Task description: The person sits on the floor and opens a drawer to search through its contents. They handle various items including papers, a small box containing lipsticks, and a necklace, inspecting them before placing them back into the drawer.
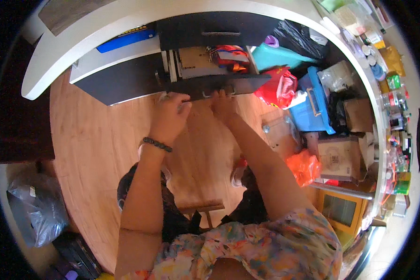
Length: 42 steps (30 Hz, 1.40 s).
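A dark drawer [261, 82] is pulled out of the desk cabinet. Inside it lie a brown cardboard piece [193, 63] and a jumble of red and orange items [233, 57]. My right hand [224, 106] has its fingers curled at the metal handle [207, 94] on the drawer front. Close by, my left hand [171, 114] hovers near the drawer's left end, fingers bent inward. Something small and greyish shows between its fingers, too little to name. A dark beaded bracelet [157, 144] circles my left wrist.
Above is a closed drawer [219, 28]; to its left is a dark cabinet door [121, 79]. At right stand a red bag [277, 86], a blue bin [312, 102], an orange plastic bag [304, 167] and a cardboard box [336, 158]. Wood floor [93, 154] surrounds my feet.
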{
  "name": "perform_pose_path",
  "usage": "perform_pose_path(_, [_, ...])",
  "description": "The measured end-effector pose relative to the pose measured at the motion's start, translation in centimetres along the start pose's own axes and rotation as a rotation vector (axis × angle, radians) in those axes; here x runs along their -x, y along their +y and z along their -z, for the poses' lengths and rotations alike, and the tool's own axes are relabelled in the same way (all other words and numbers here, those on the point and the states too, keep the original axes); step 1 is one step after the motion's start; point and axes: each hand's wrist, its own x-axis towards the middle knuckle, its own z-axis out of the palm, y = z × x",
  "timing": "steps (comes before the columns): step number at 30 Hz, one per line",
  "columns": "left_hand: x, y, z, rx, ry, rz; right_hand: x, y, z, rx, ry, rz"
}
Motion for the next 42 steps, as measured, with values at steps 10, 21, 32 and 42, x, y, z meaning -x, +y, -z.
perform_pose_path(10, [0.3, -0.6, 0.1, -0.04, -0.068, 0.064, 10.4, -0.2, -1.5, 0.0, -0.031, -0.017])
perform_pose_path(21, [0.3, -2.0, 0.5, 0.002, -0.032, 0.039, 14.6, -0.7, -1.2, 0.025, -0.051, -0.02])
perform_pose_path(32, [0.0, -2.3, 0.7, 0.017, -0.016, 0.047, 15.2, 0.0, -0.6, -0.012, -0.118, 0.063])
perform_pose_path(42, [0.2, -2.5, 1.2, 0.03, 0.007, 0.058, 10.5, 2.5, 11.0, -0.503, -0.075, -0.003])
